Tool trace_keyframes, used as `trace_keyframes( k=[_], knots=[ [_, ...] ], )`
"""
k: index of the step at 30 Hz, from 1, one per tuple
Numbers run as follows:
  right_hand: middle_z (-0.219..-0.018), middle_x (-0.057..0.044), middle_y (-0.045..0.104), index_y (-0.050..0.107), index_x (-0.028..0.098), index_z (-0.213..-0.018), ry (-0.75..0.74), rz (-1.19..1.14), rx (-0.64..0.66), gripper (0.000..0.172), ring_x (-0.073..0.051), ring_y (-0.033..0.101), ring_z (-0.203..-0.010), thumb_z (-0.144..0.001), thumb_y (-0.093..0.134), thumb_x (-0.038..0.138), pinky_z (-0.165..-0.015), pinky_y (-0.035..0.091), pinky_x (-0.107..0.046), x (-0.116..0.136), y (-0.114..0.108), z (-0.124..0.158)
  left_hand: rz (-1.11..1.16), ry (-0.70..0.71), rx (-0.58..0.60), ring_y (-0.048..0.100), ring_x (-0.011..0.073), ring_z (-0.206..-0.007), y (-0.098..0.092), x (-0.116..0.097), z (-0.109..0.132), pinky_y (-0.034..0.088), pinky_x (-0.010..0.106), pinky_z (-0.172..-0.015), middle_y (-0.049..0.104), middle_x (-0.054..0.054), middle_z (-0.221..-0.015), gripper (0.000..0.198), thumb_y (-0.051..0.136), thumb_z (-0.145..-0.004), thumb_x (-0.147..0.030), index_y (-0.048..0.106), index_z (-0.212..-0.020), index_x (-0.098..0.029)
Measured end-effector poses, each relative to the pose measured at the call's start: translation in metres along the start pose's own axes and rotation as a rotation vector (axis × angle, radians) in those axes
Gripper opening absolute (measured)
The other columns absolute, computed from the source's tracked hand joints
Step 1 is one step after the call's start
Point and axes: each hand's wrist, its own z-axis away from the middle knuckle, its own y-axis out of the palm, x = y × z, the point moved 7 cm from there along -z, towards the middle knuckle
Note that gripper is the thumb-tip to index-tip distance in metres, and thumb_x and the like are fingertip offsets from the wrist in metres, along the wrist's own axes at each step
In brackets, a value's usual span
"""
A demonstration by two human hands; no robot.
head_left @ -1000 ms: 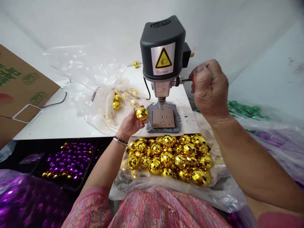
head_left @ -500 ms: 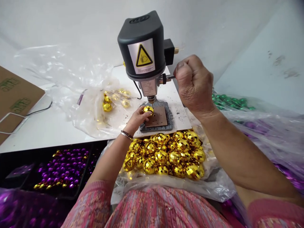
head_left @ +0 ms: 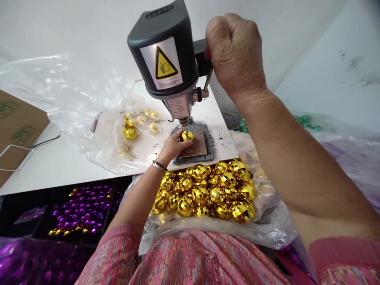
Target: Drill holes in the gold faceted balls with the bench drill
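My left hand pinches a shiny gold faceted ball between thumb and fingers. The ball sits under the bit of a black and grey bench drill press, over the brown board on its grey base. The bit appears to meet the top of the ball. Up to the right, my right hand is closed round the feed lever of the press; its grip end is hidden in the fist.
In front of the base, many gold faceted balls lie in a plastic-lined container. A clear plastic bag with gold balls spreads left. Purple balls fill a black tray, lower left. A cardboard box stands far left, green balls right.
My right hand has swung the lever upward and back. My left hand has moved the gold ball slightly right, under the drill bit. The view has shifted a little.
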Motion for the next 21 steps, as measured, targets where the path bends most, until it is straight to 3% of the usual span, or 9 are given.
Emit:
trace_keyframes(
  k=[7,12,17,21],
  knots=[
    [-0.066,0.005,0.045,0.041,0.019,-0.062,-0.052,-0.098,-0.034,0.040,-0.007,0.040,-0.069,-0.102,0.042,0.022,-0.073,0.033,-0.025,-0.002,-0.003,0.005,-0.084,0.000,0.061,0.070,0.0226,-0.096,0.007,-0.013,0.006,0.053,0.035,-0.095,0.077,0.010,-0.110,0.074,0.082,-0.072,-0.019,0.060,-0.143,-0.013],
    [-0.061,0.005,0.029,0.026,0.023,-0.062,-0.167,0.014,-0.061,0.040,-0.009,0.025,-0.063,-0.092,0.053,0.023,-0.065,0.029,-0.028,-0.005,-0.012,0.033,-0.019,-0.021,0.055,0.070,0.0211,-0.090,0.009,-0.010,0.008,0.055,0.033,-0.089,0.077,0.009,-0.105,0.075,0.083,-0.072,-0.019,0.060,-0.144,-0.012],
    [-0.068,-0.001,0.055,0.047,0.022,-0.074,-0.330,0.120,-0.072,0.017,-0.013,0.047,-0.061,-0.090,0.045,0.028,-0.063,0.035,-0.031,-0.017,-0.011,0.073,0.033,-0.008,0.056,0.069,0.0223,-0.094,0.013,-0.003,0.006,0.055,0.035,-0.092,0.076,0.009,-0.106,0.079,0.082,-0.072,-0.021,0.057,-0.146,-0.012],
    [-0.076,-0.004,0.066,0.061,0.021,-0.083,-0.482,0.164,-0.071,0.021,-0.015,0.057,-0.066,-0.090,0.042,0.021,-0.065,0.042,-0.031,-0.033,-0.001,0.095,0.050,0.009,0.081,0.069,0.0231,-0.096,0.015,-0.001,0.004,0.054,0.036,-0.094,0.076,0.009,-0.111,0.080,0.082,-0.072,-0.023,0.056,-0.147,-0.014]
  ],
)
